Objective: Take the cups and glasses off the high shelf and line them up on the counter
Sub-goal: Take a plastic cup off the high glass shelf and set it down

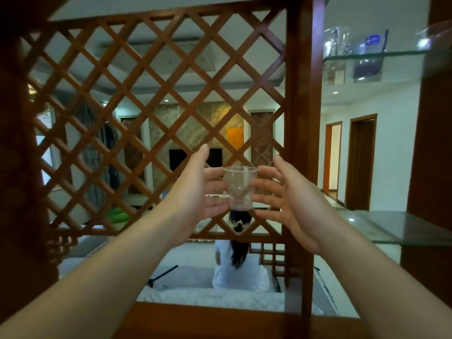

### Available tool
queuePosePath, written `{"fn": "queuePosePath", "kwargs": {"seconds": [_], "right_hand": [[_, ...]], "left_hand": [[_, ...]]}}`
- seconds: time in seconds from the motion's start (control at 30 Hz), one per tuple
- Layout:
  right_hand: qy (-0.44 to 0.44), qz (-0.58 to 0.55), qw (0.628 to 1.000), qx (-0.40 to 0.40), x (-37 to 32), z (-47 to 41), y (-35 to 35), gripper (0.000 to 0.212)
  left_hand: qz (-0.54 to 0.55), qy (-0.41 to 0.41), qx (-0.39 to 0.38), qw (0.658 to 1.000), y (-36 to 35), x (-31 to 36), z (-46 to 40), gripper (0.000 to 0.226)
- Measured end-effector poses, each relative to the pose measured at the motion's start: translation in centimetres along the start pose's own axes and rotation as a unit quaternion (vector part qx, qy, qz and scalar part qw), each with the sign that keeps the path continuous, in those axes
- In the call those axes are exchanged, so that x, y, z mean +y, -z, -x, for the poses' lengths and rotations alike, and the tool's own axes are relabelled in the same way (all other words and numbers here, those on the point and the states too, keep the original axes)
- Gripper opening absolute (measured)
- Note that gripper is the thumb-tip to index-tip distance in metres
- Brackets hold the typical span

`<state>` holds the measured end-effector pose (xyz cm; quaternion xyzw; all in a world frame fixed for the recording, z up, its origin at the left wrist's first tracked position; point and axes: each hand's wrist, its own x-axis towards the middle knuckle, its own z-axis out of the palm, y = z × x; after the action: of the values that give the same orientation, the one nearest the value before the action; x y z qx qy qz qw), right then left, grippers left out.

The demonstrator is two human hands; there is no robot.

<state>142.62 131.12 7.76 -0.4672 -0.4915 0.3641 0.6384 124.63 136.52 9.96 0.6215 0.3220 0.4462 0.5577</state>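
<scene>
Here, clear cup (240, 189) upright in mid-air before the lattice (156, 118), left hand (195, 192) and right hand (288, 204) pressing it between straight fingers, glasses (336, 41) on far right shelf (374, 55).

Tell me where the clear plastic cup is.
Head view, centre: the clear plastic cup is upright between the left hand and right hand, before the wooden lattice.

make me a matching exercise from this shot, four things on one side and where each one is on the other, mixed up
Things:
1. clear plastic cup
2. glass jug
3. wooden lattice
4. lower glass shelf

Places:
A. on the high glass shelf, upper right
B. between both hands, mid-air
C. right of the right forearm, bare
D. behind the hands, filling the left side

Pairs: 1-B, 2-A, 3-D, 4-C
</scene>
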Motion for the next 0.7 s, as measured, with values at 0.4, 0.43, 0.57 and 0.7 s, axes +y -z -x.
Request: {"fn": "queuePosePath", "kwargs": {"seconds": [0.4, 0.43, 0.57, 0.7], "right_hand": [[-0.048, 0.023, 0.998, 0.042, 8.7, 3.3, -0.9, 0.047], [-0.056, 0.025, 0.997, 0.046, 9.6, 3.6, -1.0, 0.043], [-0.085, 0.028, 0.995, 0.054, 13.3, 4.4, -0.9, 0.04], [-0.108, 0.021, 0.992, 0.059, 16.0, 5.0, -0.7, 0.043]], "left_hand": [[0.016, 0.022, 0.038, 0.999, 0.6, -10.1, 2.3, 0.056], [0.016, 0.023, 0.04, 0.999, 0.6, -11.3, 2.4, 0.056], [0.015, 0.036, 0.035, 0.999, 0.5, -15.3, 3.0, 0.051], [0.011, 0.038, 0.037, 0.999, -0.1, -18.3, 3.0, 0.049]]}}
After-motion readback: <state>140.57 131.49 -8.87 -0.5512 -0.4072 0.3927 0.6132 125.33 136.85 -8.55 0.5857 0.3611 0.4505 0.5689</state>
